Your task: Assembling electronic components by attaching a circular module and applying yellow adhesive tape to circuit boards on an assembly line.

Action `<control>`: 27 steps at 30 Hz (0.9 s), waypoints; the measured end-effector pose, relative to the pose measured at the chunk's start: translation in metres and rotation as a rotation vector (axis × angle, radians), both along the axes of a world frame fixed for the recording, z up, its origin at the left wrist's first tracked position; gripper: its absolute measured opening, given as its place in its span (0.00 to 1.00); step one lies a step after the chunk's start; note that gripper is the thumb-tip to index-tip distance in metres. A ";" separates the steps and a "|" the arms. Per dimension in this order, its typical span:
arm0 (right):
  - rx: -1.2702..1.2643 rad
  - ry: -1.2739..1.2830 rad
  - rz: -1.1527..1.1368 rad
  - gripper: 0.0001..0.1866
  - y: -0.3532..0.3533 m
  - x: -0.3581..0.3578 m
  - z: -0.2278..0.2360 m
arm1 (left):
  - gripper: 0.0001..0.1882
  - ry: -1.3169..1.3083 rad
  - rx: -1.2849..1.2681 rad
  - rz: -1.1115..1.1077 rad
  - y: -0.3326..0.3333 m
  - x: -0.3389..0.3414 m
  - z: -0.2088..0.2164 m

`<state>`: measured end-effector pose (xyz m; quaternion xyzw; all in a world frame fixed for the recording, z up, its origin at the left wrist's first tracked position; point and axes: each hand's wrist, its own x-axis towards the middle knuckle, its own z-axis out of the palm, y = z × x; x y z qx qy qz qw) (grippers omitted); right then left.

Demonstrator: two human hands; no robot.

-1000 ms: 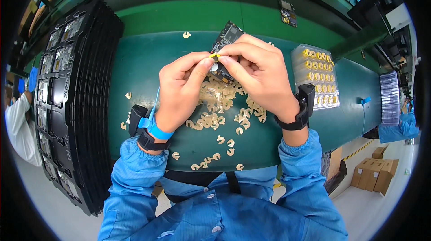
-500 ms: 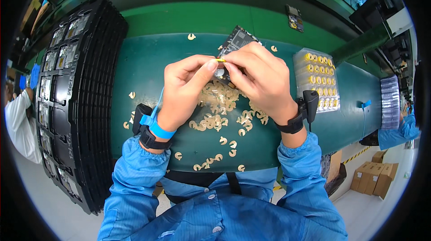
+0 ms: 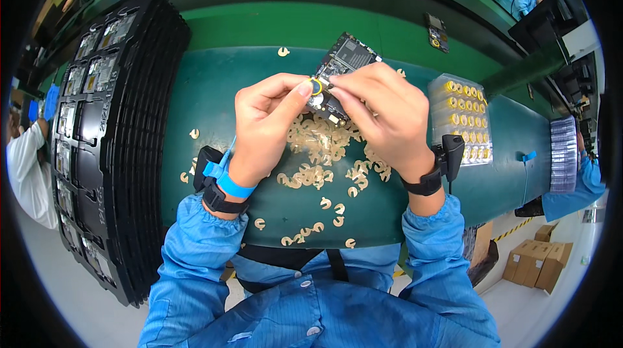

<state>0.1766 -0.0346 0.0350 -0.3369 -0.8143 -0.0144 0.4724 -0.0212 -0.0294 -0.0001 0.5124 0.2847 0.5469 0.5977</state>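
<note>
1 yellow-rimmed disc [image 3: 317,86] is pinched by the left hand [image 3: 267,113] over the circuit board [image 3: 350,57]; whether the right hand's [image 3: 389,107] fingers grip anything, I cannot tell. Apparently close 2-handed handling, next calling for steadiness.

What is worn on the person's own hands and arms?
The left hand and right hand wear no gloves. Blue sleeves have gathered cuffs. Left side: bright blue wristband, thin blue cord, black strap, black device. Right side: second black strap, second black device.
</note>
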 end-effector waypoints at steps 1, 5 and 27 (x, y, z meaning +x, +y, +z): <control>-0.076 0.070 -0.027 0.10 -0.003 -0.001 0.003 | 0.11 0.001 -0.001 0.003 -0.001 0.000 0.000; -0.315 0.168 0.030 0.08 -0.009 -0.005 0.008 | 0.11 0.109 0.095 0.029 -0.005 0.004 0.002; -0.635 0.214 -0.033 0.05 -0.013 -0.008 0.009 | 0.15 -0.036 -0.145 -0.056 0.001 0.007 -0.002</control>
